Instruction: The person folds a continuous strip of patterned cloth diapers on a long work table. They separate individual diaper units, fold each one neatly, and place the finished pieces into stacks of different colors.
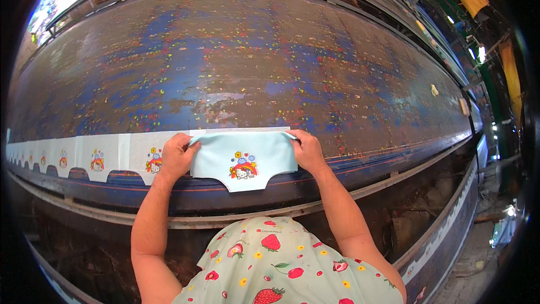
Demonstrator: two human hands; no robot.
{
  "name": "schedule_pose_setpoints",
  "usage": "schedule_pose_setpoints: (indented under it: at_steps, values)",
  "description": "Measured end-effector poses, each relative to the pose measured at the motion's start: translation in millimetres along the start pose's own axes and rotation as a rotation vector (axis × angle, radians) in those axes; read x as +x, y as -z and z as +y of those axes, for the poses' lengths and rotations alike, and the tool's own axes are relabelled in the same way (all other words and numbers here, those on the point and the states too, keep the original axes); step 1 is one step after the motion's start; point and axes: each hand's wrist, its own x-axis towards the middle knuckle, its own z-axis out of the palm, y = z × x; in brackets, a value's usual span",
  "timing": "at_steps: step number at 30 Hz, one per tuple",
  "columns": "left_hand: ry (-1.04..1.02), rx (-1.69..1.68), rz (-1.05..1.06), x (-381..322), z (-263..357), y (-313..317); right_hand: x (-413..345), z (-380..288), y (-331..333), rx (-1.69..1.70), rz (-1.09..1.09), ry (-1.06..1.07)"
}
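Observation:
A pale blue cut fabric panel [211, 152], shaped like a brief, is stretched between my hands along its top edge. It bears a printed cartoon cat with a rainbow and flowers. My left hand [179, 154] pinches the upper left corner, and my right hand [307, 152] pinches the upper right one. Beneath and behind the panel, a strip of white fabric [253, 129] shows. To the left, a row of white printed panels [109, 147] lies along the near edge of the long printing table [236, 71].
Paint specks and blue patches cover the tabletop. A wooden rail [253, 212] runs along its near side. Far right are a small pale object [434, 90] and a block [464, 107]. Another table with printed pieces [438, 232] stands behind me at right.

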Motion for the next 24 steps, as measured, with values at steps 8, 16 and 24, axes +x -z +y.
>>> schedule_pose_setpoints:
  at_steps: [8,16,24]
  values:
    - [-0.083,-0.035,-0.07,18,-18,6,25,-11,-8,-0.085,-0.078,-0.163]
    - [-0.034,-0.143,-0.034,15,-17,7,48,-25,3,-0.37,-0.248,-0.31]
    - [0.129,-0.226,-0.039,25,-35,-6,48,-24,13,-0.482,-0.299,-0.042]
